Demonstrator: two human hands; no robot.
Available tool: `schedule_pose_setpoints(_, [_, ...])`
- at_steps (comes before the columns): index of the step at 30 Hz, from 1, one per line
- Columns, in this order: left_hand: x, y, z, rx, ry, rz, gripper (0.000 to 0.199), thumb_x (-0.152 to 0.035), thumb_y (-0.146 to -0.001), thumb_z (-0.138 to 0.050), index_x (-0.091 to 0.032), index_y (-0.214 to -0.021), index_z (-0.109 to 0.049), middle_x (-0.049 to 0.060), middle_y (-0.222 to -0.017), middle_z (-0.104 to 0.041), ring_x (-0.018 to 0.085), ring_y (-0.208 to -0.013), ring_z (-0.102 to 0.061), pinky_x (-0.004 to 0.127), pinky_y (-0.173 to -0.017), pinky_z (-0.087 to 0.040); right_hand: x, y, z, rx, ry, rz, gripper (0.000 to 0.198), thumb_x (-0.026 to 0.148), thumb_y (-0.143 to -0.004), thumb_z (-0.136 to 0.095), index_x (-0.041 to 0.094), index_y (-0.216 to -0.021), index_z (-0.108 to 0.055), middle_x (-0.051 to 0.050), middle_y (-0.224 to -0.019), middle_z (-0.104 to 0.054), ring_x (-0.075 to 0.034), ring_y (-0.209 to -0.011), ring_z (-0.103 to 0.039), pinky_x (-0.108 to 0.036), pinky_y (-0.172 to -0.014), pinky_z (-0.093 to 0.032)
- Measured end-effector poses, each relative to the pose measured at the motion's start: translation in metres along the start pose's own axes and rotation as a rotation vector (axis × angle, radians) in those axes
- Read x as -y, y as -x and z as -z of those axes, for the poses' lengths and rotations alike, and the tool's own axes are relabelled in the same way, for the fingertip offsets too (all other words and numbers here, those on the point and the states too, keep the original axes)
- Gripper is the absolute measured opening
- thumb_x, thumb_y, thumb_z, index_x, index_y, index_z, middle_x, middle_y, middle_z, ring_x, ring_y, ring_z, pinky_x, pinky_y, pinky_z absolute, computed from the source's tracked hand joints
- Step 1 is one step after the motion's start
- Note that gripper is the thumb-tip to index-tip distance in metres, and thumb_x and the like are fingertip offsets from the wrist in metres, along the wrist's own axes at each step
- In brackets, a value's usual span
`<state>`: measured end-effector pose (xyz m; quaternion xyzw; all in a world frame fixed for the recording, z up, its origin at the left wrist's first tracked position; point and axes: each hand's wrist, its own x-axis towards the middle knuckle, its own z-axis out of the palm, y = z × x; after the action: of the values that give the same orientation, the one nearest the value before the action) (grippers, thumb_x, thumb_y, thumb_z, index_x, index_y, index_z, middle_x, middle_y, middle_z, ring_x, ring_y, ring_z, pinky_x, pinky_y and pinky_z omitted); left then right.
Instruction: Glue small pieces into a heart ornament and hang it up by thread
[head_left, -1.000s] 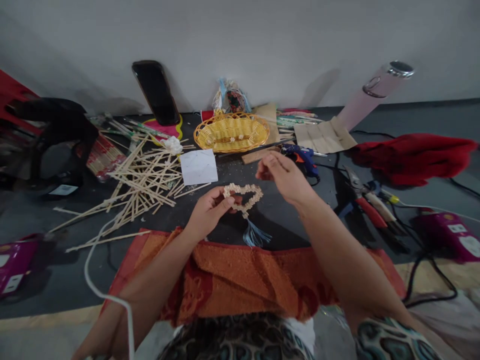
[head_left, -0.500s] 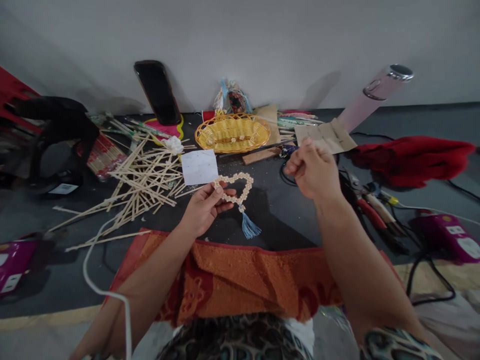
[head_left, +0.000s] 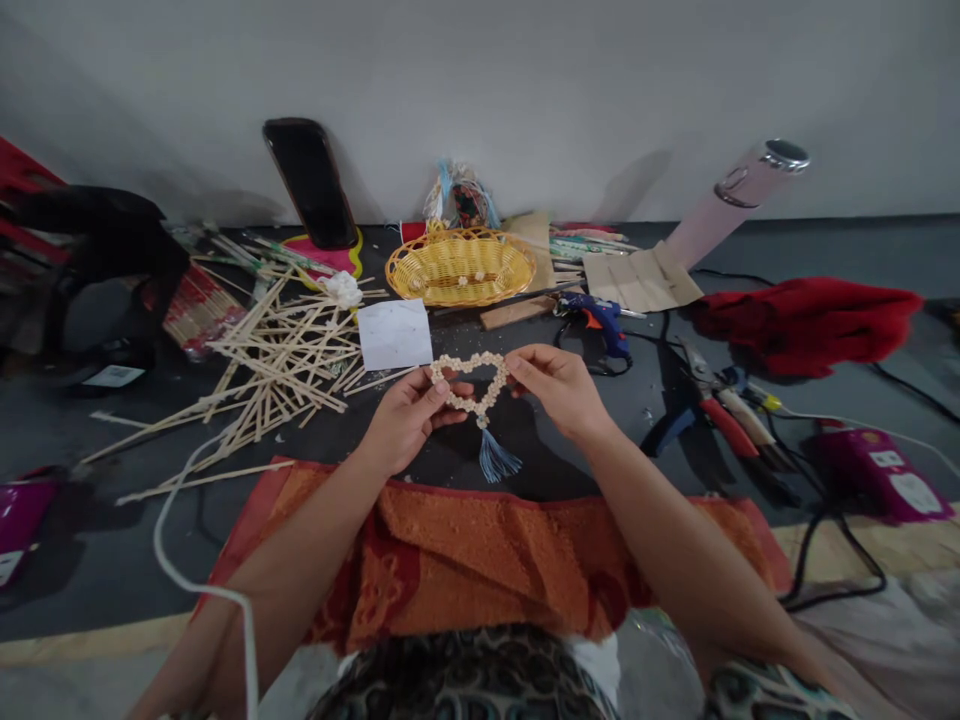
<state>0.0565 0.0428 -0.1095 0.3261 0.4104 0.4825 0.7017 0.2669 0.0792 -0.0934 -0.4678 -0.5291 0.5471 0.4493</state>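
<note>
Between my hands is a heart-shaped ornament (head_left: 491, 392) made of small pale pieces, its middle open. A blue tassel (head_left: 496, 457) hangs from its lower point. My left hand (head_left: 411, 415) grips the heart's left side between thumb and fingers. At the upper right lobe, my right hand (head_left: 556, 388) pinches the edge with thumb and forefinger. A white paper (head_left: 394, 335) lies just beyond my left hand. Past my right hand rests a blue glue gun (head_left: 604, 322) with an orange trigger.
Loose pale sticks (head_left: 285, 350) are heaped at left. Behind stand a yellow woven basket (head_left: 461, 265), a phone (head_left: 315, 185) and a pink flask (head_left: 731, 200). Pliers (head_left: 720, 400) and a red cloth (head_left: 817, 320) lie at right. An orange towel (head_left: 480, 560) covers the near edge.
My right hand has come down and left from beside the brown card to the heart's right lobe and now pinches it. The glue gun is uncovered. My left hand keeps its hold.
</note>
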Motion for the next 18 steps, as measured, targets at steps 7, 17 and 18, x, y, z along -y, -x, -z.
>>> schedule_pose_setpoints(7, [0.0038,-0.0004,0.0006,-0.002,-0.061,-0.055,0.034,-0.034,-0.078,-0.076,-0.017,-0.104,-0.064,0.007,-0.100,-0.073,0.018,-0.091,-0.069,0.029,-0.075,-0.061,-0.0021,0.0004,0.0035,0.001,-0.027,-0.068,0.025,0.045,-0.077,-0.072,0.020,-0.077,-0.069,0.000,-0.068,-0.061,-0.012,-0.064,-0.055,-0.023,-0.054,-0.048])
schedule_pose_setpoints(17, [0.0024,0.0012,-0.0014,0.034,-0.054,-0.037,0.027,-0.032,-0.080,-0.074,-0.017,-0.100,-0.064,0.005,-0.096,-0.073,0.017,-0.090,-0.069,0.028,-0.073,-0.062,-0.0016,0.0003,0.0081,0.097,-0.180,-0.148,0.028,0.047,-0.084,-0.063,0.021,-0.077,-0.056,0.002,-0.075,-0.056,-0.011,-0.067,-0.056,-0.022,-0.057,-0.046])
schedule_pose_setpoints(18, [0.0021,0.0012,-0.0013,0.033,-0.046,-0.031,0.027,-0.032,-0.080,-0.074,-0.017,-0.100,-0.064,0.005,-0.095,-0.073,0.017,-0.090,-0.069,0.028,-0.073,-0.062,-0.0015,-0.0009,0.0090,0.071,-0.217,-0.156,0.027,0.046,-0.084,-0.062,0.022,-0.075,-0.053,0.002,-0.075,-0.055,-0.011,-0.066,-0.056,-0.023,-0.056,-0.046])
